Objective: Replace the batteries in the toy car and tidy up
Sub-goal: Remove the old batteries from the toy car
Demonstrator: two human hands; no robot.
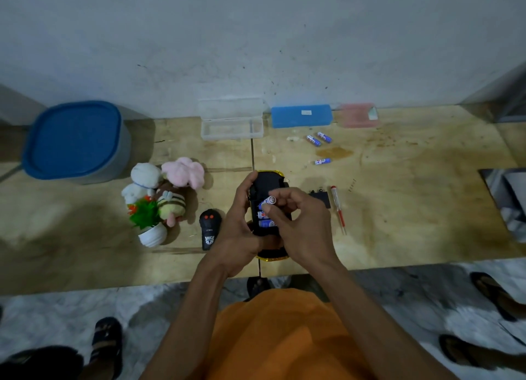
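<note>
While the toy car lay belly-up just below the middle of the frame, the left hand gripped its left flank, fingers curled round the body to steady it over the surface. The right hand pinched one battery between thumb and fingertips, tilted end-up over the open compartment, where two more batteries already sat in their slots.

The step in hand looked like battery exchange at the compartment; whether the pinched cell was going in or coming out could not be told. If going in, the next move would call for matching its polarity to the empty slot and pressing it flat against the spring.

Just right of the car lay a black cover, probably the compartment lid, and beside it a red-and-white screwdriver. Three loose batteries lay further up the frame. Along the wall at the top stood an open clear box, a blue case and a pink case. Left of the car sat a black remote, then soft toys and a small potted plant.
</note>
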